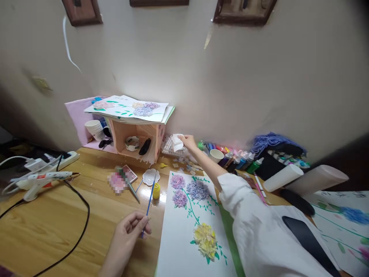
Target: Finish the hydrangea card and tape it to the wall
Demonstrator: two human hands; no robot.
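My left hand (131,229) is closed on a thin blue paintbrush (150,202), low over the wooden table, its tip pointing up toward a small yellow paint bottle (156,190). My right hand (188,141) reaches far forward in a white sleeve and pinches a white piece of tissue (177,142) near the wall. Below my right arm lies a white sheet (184,238) with purple, blue and yellow paper flowers on green stems.
A glue gun (40,181) with a black cord lies at the left beside a power strip (62,157). A pink wooden box (138,140) with finished flower sheets on top stands by the wall. Paint bottles (239,159), a cup (216,155) and a white palette (150,177) surround it.
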